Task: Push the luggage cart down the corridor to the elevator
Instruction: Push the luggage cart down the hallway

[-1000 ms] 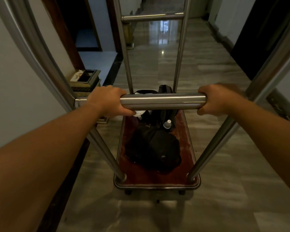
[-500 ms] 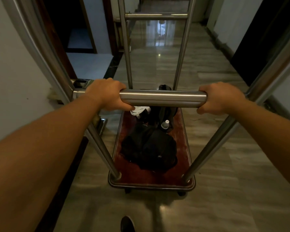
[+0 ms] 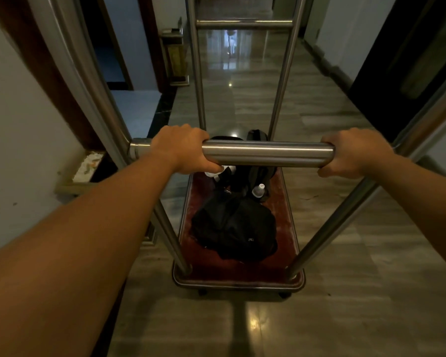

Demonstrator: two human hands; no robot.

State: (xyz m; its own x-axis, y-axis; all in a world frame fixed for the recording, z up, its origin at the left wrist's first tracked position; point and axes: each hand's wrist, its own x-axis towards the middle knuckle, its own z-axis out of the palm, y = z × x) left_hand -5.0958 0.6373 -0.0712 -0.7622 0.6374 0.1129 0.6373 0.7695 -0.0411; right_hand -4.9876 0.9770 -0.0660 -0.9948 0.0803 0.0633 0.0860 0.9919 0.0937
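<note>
The luggage cart point(image 3: 238, 276) fills the middle of the view: a red-carpeted deck framed by steel posts, with a horizontal steel push bar point(image 3: 267, 153) at chest height. My left hand point(image 3: 183, 148) is closed around the bar's left end. My right hand point(image 3: 355, 152) grips its right end. A black bag point(image 3: 234, 228) lies on the deck, with a small plastic bottle point(image 3: 258, 190) just beyond it. The cart points down the corridor over shiny grey floor tiles.
An ashtray bin point(image 3: 88, 168) stands against the left wall, level with the cart's left post. A second bin point(image 3: 175, 57) stands farther ahead on the left beside a doorway. A dark door point(image 3: 407, 63) lines the right wall. The corridor floor point(image 3: 242, 81) runs on ahead.
The cart and I have rolled forward along the corridor. The near ashtray bin has slid back to beside my left forearm, and the far bin has come closer. Both hands keep their grip.
</note>
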